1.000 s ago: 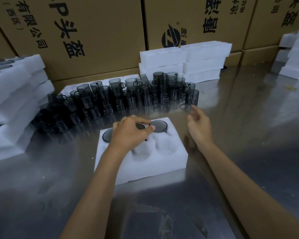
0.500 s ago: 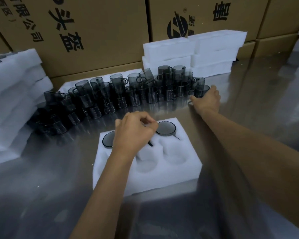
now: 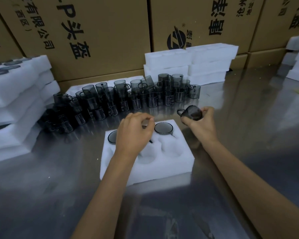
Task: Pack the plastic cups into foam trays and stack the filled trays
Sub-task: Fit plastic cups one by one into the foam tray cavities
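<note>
Fingers (image 3: 206,110) of your R hand (image 3: 201,124) curl round a smoky cup (image 3: 191,113), held tilted just past the foam tray's (image 3: 145,171) far-right corner. L hand (image 3: 134,133) over tray's back row, thumb + forefinger pinched; can't tell on what. Cups visible in 2 back pockets, near pockets unfilled. Loose cup pile (image 3: 121,99) behind tray.
</note>
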The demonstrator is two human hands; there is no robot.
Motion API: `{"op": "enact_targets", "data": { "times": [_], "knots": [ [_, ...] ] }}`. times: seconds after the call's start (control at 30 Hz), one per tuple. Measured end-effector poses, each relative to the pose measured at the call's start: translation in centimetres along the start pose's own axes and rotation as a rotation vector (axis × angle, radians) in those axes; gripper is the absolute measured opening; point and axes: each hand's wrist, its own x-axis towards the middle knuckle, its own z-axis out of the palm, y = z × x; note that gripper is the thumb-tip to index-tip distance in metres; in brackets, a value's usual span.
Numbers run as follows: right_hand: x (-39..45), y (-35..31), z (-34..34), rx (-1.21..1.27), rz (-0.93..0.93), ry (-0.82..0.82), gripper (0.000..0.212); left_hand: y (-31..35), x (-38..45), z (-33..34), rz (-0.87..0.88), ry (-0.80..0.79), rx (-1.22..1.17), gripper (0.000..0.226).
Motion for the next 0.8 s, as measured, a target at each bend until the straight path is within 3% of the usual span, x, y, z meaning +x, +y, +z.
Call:
{"op": "enact_targets", "data": {
  "times": [0.07, 0.2, 0.4, 0.63, 0.8],
  "knots": [
    [-2.0, -1.0, 0.1, 0.085, -0.007, -0.016, 0.053, 0.5, -0.8, -0.5, 0.029, 0.011, -0.031, 0.018],
    [-5.1, -4.2, -0.3, 0.109, -0.116, -0.032, 0.030, 0.9, -2.8, -1.3, 0.047, -0.002, -0.121, 0.018],
    [-9.7, -7.4, -0.7, -0.045, -0.377, -0.248, 0.037, 2.1, -4.8, -2.1, -0.023, 0.024, -0.426, 0.023],
    [-10.6, -8.3, -1.8, -0.167, -0.457, -0.430, 0.048, 2.3, -4.8, -1.8, -0.142, 0.042, -0.515, 0.014],
    [-10.7, -8.7, -2.6, -0.156, -0.471, -0.507, 0.038, 2.0, -4.9, -1.8, -0.186, 0.041, -0.545, 0.022]
  ]
}}
